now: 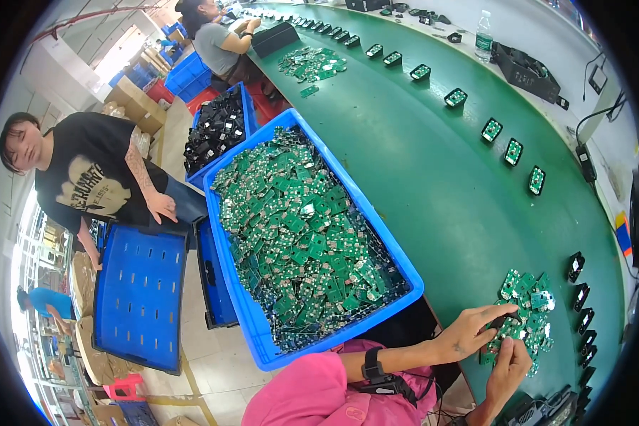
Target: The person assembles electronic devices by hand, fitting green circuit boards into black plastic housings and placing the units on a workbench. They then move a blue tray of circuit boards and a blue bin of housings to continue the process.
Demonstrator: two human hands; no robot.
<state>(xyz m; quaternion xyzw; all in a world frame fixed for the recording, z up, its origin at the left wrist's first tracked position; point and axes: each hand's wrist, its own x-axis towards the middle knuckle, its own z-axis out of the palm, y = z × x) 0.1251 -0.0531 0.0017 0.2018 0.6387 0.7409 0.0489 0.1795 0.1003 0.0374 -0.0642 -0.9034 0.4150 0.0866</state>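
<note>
Over a loose pile of small green circuit boards point(525, 291) at the lower right of the bench, my two hands work close together. My left hand point(468, 335) comes in from the left and is closed around a small black plastic housing point(503, 321), which its fingers partly cover. Just below and to the right, my right hand point(508, 370) is closed, thumb and fingertips pinched near that housing. What lies between those fingertips is too small to make out. Boards lie under and around both hands.
A blue crate point(397, 307) heaped with circuit boards stands left of the green bench point(433, 192). Black housings point(576, 267) line the right edge, and housings with boards point(537, 180) curve away along the far side. A person point(92, 177) holds an empty blue crate point(138, 284); another person point(220, 46) sits farther up.
</note>
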